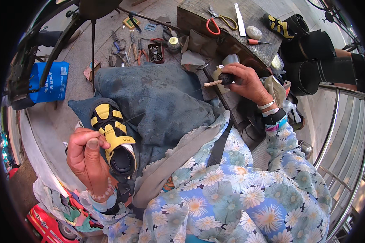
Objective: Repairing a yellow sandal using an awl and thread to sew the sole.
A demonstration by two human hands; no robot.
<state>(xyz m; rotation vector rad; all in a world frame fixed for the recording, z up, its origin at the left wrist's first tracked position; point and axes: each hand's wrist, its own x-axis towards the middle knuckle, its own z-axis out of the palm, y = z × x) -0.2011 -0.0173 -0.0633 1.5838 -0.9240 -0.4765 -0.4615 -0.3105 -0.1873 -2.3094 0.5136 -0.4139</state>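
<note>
A black sandal with yellow straps (119, 141) lies across my lap on a worn blue-grey cloth (158, 89). My left hand (89, 156) is at the sandal's left side, thumb and fingers pinched together by the straps. A fine thread seems to run from that pinch, and a thin dark line crosses the cloth to the sandal's right. Raised at the right, away from the sandal, my right hand (247, 83) is closed around the dark handle of an awl (213, 83). Its pale shaft end and thin needle point left.
A wooden board (227, 38) at the back right carries red-and-yellow-handled scissors (215, 22), a screwdriver (258, 42) and another sandal (279, 26). Several hand tools and a small box (155, 52) lie on the ground ahead. A blue bag (54, 81) stands left, metal railing (332, 125) right.
</note>
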